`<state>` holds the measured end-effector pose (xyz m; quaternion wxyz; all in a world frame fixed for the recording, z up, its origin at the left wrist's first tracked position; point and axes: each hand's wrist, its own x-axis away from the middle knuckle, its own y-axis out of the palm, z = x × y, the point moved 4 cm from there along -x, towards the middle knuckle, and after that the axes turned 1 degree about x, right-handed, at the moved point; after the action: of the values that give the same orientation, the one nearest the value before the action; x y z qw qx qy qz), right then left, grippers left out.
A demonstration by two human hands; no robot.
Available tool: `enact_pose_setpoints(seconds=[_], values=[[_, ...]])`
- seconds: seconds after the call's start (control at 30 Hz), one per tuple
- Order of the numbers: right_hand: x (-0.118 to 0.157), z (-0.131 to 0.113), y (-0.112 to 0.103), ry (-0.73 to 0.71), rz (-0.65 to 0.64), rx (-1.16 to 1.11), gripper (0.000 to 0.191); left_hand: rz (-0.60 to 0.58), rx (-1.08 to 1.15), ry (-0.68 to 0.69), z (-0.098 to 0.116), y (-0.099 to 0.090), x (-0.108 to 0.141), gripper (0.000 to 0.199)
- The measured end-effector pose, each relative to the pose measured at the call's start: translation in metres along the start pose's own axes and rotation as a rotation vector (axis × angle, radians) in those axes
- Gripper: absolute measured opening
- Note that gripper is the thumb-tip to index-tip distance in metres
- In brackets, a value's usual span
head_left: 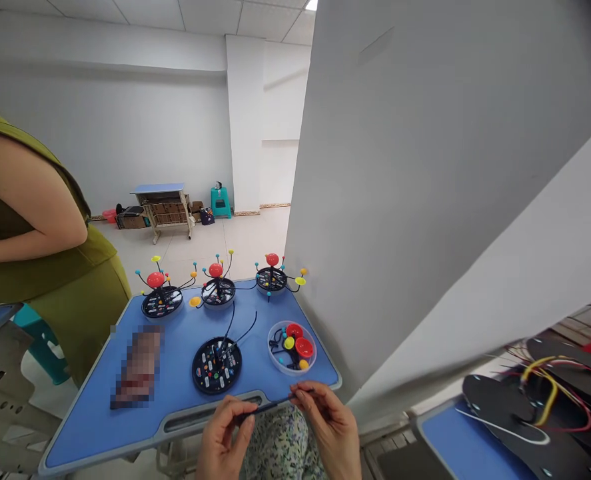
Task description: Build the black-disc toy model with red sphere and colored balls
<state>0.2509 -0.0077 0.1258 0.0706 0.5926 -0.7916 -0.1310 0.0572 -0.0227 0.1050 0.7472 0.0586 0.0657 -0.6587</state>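
Observation:
My left hand (228, 433) and my right hand (326, 423) pinch a thin black rod (272, 405) between them, just past the table's front edge. Beyond them on the blue table lies a round black base (216, 365) with planet labels and two thin curved black arms rising from it. To its right, a clear round tub (292, 347) holds red half-shells, small coloured balls and black parts. Along the far edge stand three planet models (162, 301), (218, 292), (272, 280), each with a red ball in the middle and coloured balls on curved arms.
A blurred-out item (138, 367) lies on the table's left side. A person in green (50, 253) bends at the left. A grey wall (400, 187) rises close on the right, with black panels and wires (535, 407) at lower right.

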Motion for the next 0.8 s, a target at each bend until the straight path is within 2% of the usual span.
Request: enact_pose_setpoints(seconds=[0.1,0.3,0.43,0.63,0.8], values=[[0.002,0.0,-0.001,-0.017,-0.015,0.021,0.025,0.008,-0.018,0.009,0.001,0.0,0.001,0.029],[0.002,-0.007,0.001,0.029,-0.134,0.129,0.027,-0.132,-0.077,-0.066,-0.009,-0.003,-0.002,0.028],[0.002,-0.007,0.001,0.065,-0.156,0.134,0.029,-0.156,-0.104,-0.083,-0.01,-0.004,-0.001,0.027],[0.0,-0.004,0.002,0.114,-0.182,0.11,0.031,-0.177,-0.161,-0.081,0.001,0.001,0.001,0.022],[0.0,-0.007,0.003,0.169,-0.166,0.103,0.035,-0.163,-0.175,-0.059,0.019,0.003,0.003,0.02]])
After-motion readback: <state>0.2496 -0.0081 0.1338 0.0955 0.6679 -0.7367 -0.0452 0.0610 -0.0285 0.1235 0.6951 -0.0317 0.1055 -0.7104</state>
